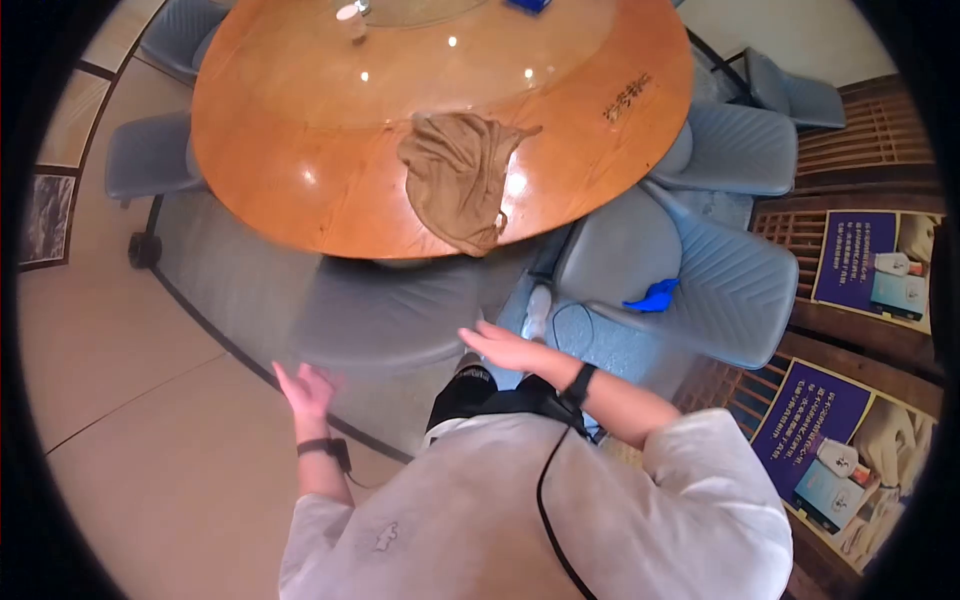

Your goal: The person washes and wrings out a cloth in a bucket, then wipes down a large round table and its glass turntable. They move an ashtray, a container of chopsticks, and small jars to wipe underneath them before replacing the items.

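Observation:
My left hand (pixel 307 387) is raised above the floor at the lower left, fingers apart and nothing in it. Over the near edge of a grey chair (pixel 385 315), my right hand (pixel 497 345) is stretched out flat and empty. Neither hand touches the brown cloth (pixel 455 170), which lies crumpled on the round wooden table (pixel 290 190) and reaches its near edge. Both wrists wear dark bands.
A blue cloth (pixel 655 296) rests on the grey chair (pixel 620 250) at the right. More grey chairs (pixel 735 150) stand around the table. A cup (pixel 350 15) and a blue item (pixel 528 4) are on the tabletop. Posters (pixel 840 450) line the right side.

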`<state>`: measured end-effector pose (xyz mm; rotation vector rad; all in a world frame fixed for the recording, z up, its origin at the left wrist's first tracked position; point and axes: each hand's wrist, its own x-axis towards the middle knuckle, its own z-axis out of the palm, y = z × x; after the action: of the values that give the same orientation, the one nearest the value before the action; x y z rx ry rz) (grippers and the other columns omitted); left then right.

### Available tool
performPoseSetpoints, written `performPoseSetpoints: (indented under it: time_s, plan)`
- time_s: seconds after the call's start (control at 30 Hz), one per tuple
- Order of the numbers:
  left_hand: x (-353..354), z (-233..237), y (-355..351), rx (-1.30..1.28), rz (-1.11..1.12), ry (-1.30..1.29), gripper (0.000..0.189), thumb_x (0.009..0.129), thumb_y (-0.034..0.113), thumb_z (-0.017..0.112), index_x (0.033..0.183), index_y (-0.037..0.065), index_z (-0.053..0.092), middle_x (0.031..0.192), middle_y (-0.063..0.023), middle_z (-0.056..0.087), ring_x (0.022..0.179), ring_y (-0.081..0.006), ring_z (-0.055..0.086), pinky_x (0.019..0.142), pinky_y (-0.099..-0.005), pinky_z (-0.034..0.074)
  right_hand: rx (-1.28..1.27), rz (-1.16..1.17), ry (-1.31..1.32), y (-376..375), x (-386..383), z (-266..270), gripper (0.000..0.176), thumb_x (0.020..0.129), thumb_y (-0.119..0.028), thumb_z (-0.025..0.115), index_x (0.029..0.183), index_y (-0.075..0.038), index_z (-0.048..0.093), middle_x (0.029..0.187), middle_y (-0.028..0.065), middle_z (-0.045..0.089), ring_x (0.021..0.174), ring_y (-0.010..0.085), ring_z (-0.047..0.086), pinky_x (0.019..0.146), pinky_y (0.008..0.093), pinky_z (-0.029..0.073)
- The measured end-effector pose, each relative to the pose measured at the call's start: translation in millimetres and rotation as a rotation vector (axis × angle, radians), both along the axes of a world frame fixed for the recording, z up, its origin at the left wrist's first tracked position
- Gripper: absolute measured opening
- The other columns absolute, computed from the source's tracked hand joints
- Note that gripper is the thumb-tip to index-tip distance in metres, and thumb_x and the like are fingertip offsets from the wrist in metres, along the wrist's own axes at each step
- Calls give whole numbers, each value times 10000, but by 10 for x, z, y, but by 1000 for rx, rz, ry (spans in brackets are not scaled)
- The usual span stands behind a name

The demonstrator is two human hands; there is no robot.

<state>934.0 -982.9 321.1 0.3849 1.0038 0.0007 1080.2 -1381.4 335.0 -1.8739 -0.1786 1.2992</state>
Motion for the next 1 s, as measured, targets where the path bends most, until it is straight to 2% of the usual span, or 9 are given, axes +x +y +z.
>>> performPoseSetpoints:
  time_s: [0.13,0.17,0.23,0.27,0.33,0.47,0.73,0.87,1.0]
  plan:
    - [-156,-321,-161,350,284,233,834,966,737,217,1428,102,498,1591,-180,291,1506,-310,172,1206,-605,20,115,181,-486,341,780,70,446,940,-440,569,765,-51,700,779,207,657,770,363,663,697,476,516]
    - [-346,-579,-257,403,125,467,653,1011,641,305,1311,121,560,1355,-168,529,1301,-278,472,1151,-556,282,118,-26,-726,452,1027,-150,364,908,-389,610,883,-40,711,854,217,664,871,371,655,772,480,513]
    - [-1126,-1744,-193,-415,-268,-540,516,1026,535,392,1144,124,680,1138,-104,675,1044,-237,618,887,-443,480,4,-189,-1147,599,1655,-235,557,887,-410,643,1265,-5,590,1344,227,540,1275,410,475,1057,507,394]
    - [-1120,-1718,-628,-9,-385,112,432,1023,486,457,1128,123,665,1067,-91,685,957,-213,648,785,-374,523,-66,-183,-1183,740,1927,-299,616,887,-447,632,1326,-22,554,1412,220,488,1333,399,425,1104,535,335]
    - [-67,-958,-1975,178,-505,485,514,1015,554,439,1213,112,609,1104,-119,671,972,-232,644,812,-397,527,-144,-128,-1228,877,2122,-497,702,887,-513,608,1403,-48,507,1498,210,418,1412,387,351,1166,576,234]
    - [1140,-656,-2791,90,-375,243,721,990,671,380,1442,110,418,1238,-156,609,1087,-278,611,880,-432,495,-100,5,-1378,556,2408,-1030,685,881,-582,547,1414,-152,533,1519,134,437,1435,357,339,1183,602,168]
    - [2350,-715,-2733,285,65,166,853,934,794,252,1517,177,329,1501,-149,412,1324,-336,455,1053,-558,399,-741,-185,-1272,-2195,4288,-916,586,990,-499,381,1530,-270,382,1622,76,303,1505,339,224,1186,628,153]
    - [2433,-804,-2554,316,179,24,877,923,813,156,1535,213,337,1568,-71,354,1416,-323,363,1106,-592,343,-885,-29,-1291,-1671,4031,-891,584,992,-445,413,1521,-196,393,1618,133,291,1485,408,245,1133,707,191]
    - [2482,-811,-2617,370,185,34,872,943,782,100,1560,199,302,1611,-46,298,1460,-314,309,1167,-544,294,-132,54,-1377,-396,2625,-645,654,787,-537,618,1339,-185,620,1513,190,448,1453,475,281,1084,777,162]
